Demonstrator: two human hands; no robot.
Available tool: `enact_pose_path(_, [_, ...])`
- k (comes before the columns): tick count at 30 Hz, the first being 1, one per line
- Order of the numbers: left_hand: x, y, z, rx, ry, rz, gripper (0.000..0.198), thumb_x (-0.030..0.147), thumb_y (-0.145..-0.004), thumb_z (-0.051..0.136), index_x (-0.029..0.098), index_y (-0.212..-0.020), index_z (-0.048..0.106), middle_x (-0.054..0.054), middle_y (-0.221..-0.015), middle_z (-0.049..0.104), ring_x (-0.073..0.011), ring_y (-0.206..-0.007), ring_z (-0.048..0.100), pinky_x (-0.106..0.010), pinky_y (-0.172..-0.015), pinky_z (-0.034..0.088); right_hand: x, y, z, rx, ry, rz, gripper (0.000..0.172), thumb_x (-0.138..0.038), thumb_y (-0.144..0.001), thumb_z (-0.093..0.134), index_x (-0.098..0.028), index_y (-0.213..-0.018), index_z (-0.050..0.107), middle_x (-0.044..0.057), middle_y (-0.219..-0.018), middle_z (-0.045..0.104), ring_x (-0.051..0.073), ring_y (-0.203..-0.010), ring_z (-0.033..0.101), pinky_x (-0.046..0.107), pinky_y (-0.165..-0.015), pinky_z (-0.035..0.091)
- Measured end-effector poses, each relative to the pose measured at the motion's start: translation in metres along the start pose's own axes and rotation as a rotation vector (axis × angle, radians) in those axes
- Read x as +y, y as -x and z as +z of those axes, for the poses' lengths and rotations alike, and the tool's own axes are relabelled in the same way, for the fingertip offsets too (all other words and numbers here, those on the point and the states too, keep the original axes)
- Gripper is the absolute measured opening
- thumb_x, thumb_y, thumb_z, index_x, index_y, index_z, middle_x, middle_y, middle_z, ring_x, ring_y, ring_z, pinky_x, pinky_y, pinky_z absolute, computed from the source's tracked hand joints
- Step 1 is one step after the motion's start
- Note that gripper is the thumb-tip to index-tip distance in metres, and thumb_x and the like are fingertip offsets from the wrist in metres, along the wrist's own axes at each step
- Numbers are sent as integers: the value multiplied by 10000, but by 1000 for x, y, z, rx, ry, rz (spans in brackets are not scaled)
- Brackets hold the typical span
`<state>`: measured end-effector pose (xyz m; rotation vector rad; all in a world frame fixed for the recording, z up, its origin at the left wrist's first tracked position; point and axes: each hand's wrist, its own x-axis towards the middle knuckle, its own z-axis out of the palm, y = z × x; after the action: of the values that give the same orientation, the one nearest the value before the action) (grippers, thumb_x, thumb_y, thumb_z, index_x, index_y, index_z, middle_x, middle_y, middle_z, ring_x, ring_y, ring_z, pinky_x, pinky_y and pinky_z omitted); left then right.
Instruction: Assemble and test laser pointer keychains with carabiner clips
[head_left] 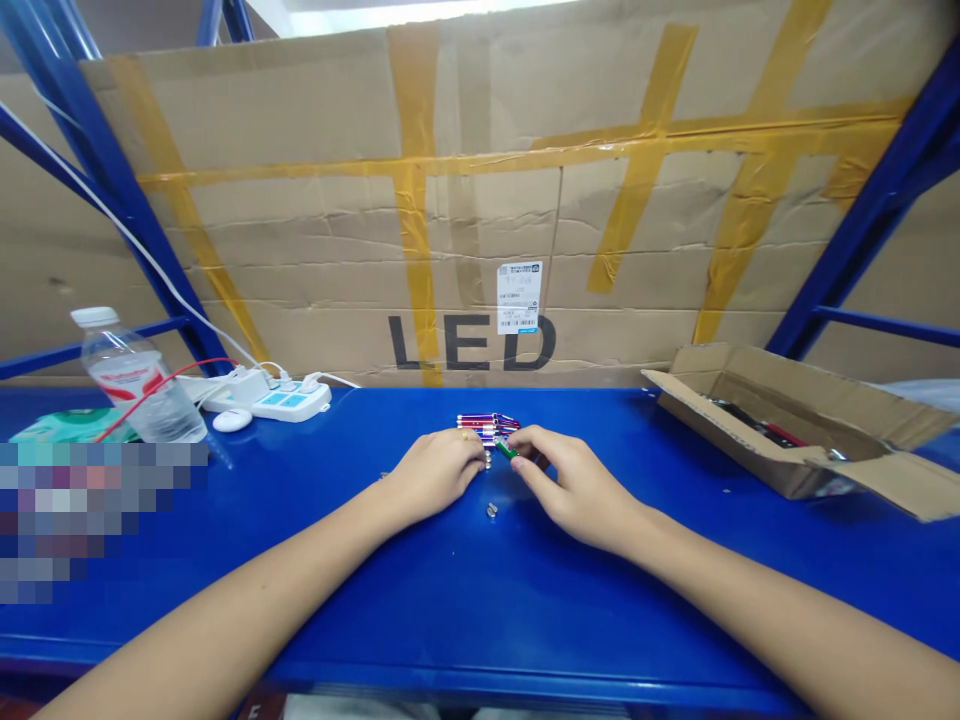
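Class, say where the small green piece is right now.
Near the centre of the head view, the small green piece is in the right hand's fingertips, to the right of the left hand.

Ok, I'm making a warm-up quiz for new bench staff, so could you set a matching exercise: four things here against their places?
Things
1. Green piece
2. Plastic bottle
3. Open cardboard box
4. White label

Places
A. At the left, near the power strip
B. On the upright cardboard sheet, overlapping the LED lettering
C. Held in the right hand
D. On the right side of the blue table

Right pairs: 1-C, 2-A, 3-D, 4-B
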<state>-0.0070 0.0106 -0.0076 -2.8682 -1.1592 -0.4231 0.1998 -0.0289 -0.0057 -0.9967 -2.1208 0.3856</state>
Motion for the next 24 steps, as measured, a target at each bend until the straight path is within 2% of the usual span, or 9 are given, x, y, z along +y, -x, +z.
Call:
enact_pose_path(4, [-1, 1, -3, -33, 10, -39, 168, 181, -904, 514, 193, -897, 682, -53, -960, 705, -221, -964, 641, -333, -851, 490, 0, 1, 1, -4, -5, 8, 114, -212, -933, 484, -192, -1000, 573, 46, -895, 678, 175, -802, 620, 299, -729, 460])
enact_pose_path(11, [-10, 6, -14, -69, 123, 22, 168, 185, -910, 510, 184, -879, 676, -41, -942, 702, -193, -916, 635, -307, -840, 477, 4, 1, -5, -2, -15, 46, 128, -233, -937, 481, -195, -1016, 574, 54, -931, 678, 179, -824, 618, 309, -743, 461])
enact_pose_path(14, [-14, 8, -16, -67, 106, 10, 191, 140, -895, 505, 192, -962, 676, -40, -1003, 701, -204, -958, 629, -331, -861, 474, 5, 2, -6, -14, -17, 53, 113, -229, -938, 473, -197, -1001, 561, 50, -930, 672, 174, -822, 610, 309, -745, 456])
enact_pose_path(18, [-17, 9, -15, -77, 49, -3, 265, 145, -902, 492, 191, -1095, 667, -72, -1079, 684, -226, -989, 629, -355, -862, 481, 3, 3, -4, -38, -21, 49, 61, -223, -925, 478, -201, -962, 522, 25, -852, 647, 151, -727, 578, 288, -677, 440])
enact_pose_path(24, [-14, 8, -13, -109, 50, 17, 213, 126, -900, 479, 172, -944, 682, -76, -961, 679, -216, -904, 630, -325, -797, 476, -4, 7, -2, -77, -39, 47, 38, -186, -877, 506, -204, -908, 494, 3, -792, 619, 131, -658, 555, 261, -613, 429])
